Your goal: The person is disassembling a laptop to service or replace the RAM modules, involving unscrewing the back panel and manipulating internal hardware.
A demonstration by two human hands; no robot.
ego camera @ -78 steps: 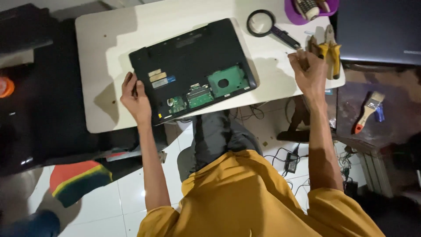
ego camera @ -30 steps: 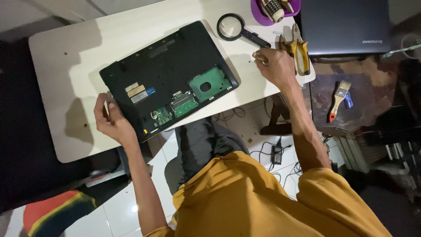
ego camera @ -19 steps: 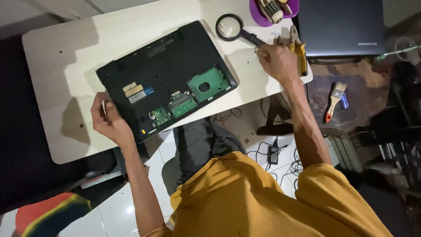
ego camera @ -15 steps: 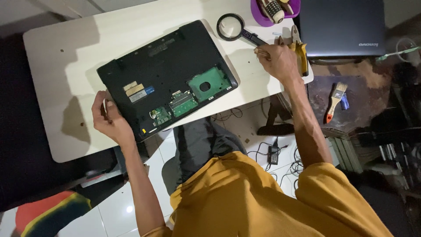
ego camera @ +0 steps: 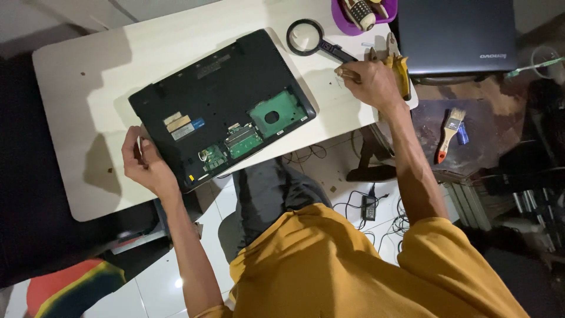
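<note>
While 1 laptop point(ego camera: 220, 112) lies opened, 2 hands grasp: left point(ego camera: 144, 162) its corner, right point(ego camera: 372, 82) something unclear.

Mustard-yellow short-sleeved shirt, dark grey trousers; bare forearms, no rings or watch visible

Laptop point(ego camera: 220, 112) on table point(ego camera: 88, 76), magnifier point(ego camera: 312, 40) right of it.

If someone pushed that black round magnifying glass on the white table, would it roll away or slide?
The black round magnifying glass lies flat with its handle out to one side, so it would probably slide or pivot, not roll. The white table looks smooth, so it likely moves easily. Its lens is probably fragile, and the right hand rests close by.
</note>
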